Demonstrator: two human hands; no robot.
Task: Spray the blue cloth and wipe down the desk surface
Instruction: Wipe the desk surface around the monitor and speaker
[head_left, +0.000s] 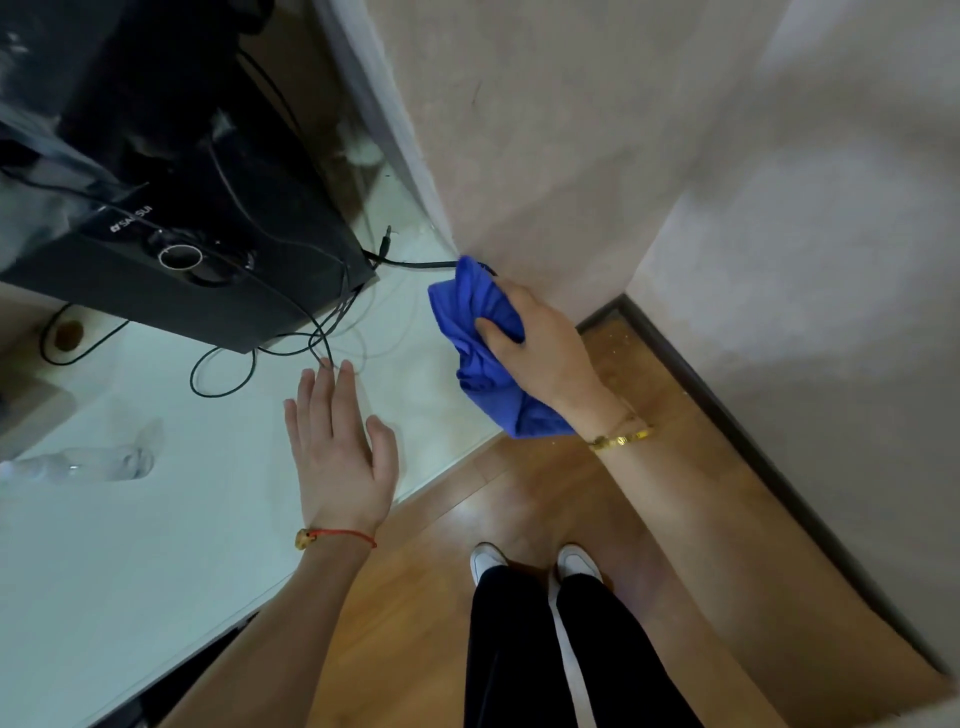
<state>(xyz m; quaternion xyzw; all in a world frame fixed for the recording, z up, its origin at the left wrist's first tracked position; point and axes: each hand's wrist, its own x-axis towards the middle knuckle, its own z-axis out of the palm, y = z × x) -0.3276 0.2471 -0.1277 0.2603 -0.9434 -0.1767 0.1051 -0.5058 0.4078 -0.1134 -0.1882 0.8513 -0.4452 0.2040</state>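
Observation:
My right hand (540, 348) grips the crumpled blue cloth (475, 332) at the right end of the pale glass-topped desk (156, 530), close to the wall corner. The cloth lies against the desk's right edge and hangs a little past it. My left hand (340, 447) rests flat on the desk with straight fingers, to the left of the cloth and just short of the loose black cables (291, 358). A clear plastic bottle (88, 465) lies on the desk at the far left.
A black speaker box (208, 208) stands on the desk's back part, with cables trailing from it and a jack plug (387, 241) lying loose. A beige wall (623, 130) rises right behind the cloth. Wooden floor (649, 415) and my legs are below.

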